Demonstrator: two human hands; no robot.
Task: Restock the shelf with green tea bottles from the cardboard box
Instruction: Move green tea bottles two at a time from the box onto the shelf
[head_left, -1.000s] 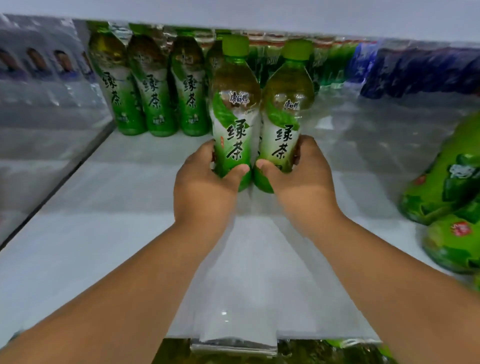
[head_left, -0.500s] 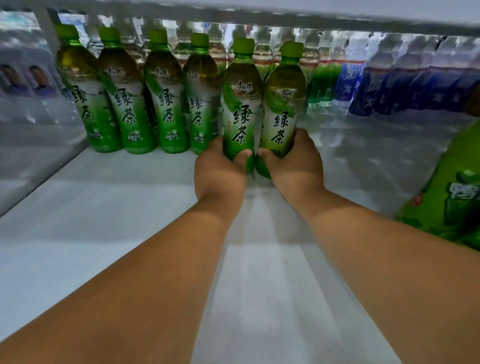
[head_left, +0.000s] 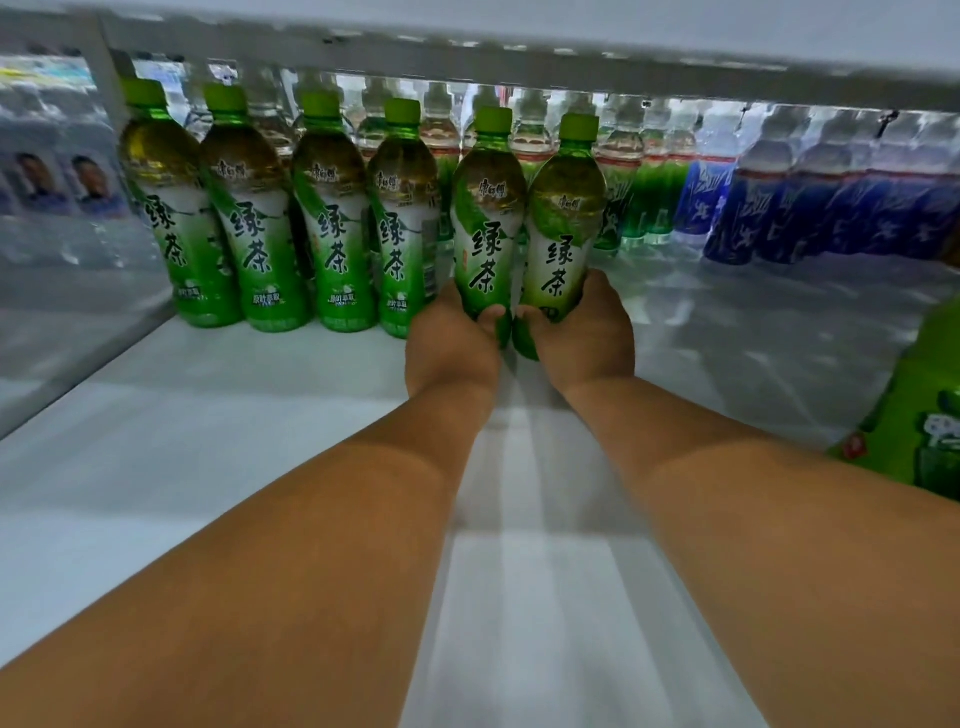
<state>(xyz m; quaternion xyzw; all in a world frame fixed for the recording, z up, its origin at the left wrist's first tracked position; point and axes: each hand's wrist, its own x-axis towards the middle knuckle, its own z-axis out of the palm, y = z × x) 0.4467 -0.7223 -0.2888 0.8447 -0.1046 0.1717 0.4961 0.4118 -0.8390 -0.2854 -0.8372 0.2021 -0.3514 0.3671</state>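
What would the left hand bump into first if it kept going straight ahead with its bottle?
Probably the clear bottles with red and green labels at the back. The left hand holds its green tea bottle just right of the standing row of four. Depth is hard to judge.

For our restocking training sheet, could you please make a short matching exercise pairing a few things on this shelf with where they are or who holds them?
Things:
1. bottle with its cap at the far left
2. left-held bottle
3. right-held bottle
4. blue-label bottles

States:
A. gripped by the right hand
B. at the back right of the shelf
C. gripped by the left hand
D. standing free beside the left side wall

Pairs: 1-D, 2-C, 3-A, 4-B
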